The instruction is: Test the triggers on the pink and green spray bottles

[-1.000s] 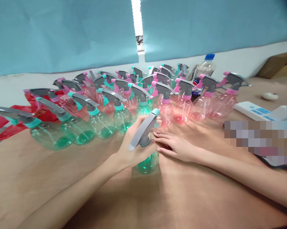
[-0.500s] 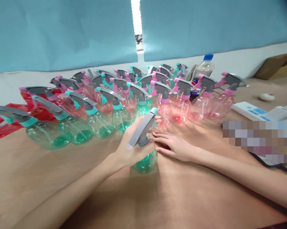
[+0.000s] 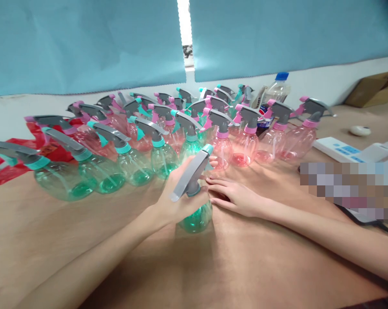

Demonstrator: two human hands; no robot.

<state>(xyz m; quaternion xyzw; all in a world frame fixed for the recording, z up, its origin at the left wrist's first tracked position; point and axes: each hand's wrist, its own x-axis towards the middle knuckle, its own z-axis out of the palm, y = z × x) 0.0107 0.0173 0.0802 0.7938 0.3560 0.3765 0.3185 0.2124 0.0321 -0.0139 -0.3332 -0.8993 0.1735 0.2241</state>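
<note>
A green spray bottle (image 3: 196, 221) with a grey trigger head and a teal nozzle stands upright on the wooden table. My left hand (image 3: 176, 195) is wrapped round its upper part, just below the head. Close on the bottle's right side lies my right hand (image 3: 237, 195), fingers stretched out towards it and somewhat apart, the tips at or very near the bottle. Behind my hands, green spray bottles (image 3: 163, 159) with teal collars stand on the left, and pink spray bottles (image 3: 244, 148) with pink collars on the right.
Red plastic (image 3: 13, 152) lies at the far left. A blue-capped bottle (image 3: 277, 91) stands behind the pink ones. On the right are a white device (image 3: 337, 148), a white oval object (image 3: 360, 130), a cardboard box (image 3: 372, 90) and a blurred-out item with a cable.
</note>
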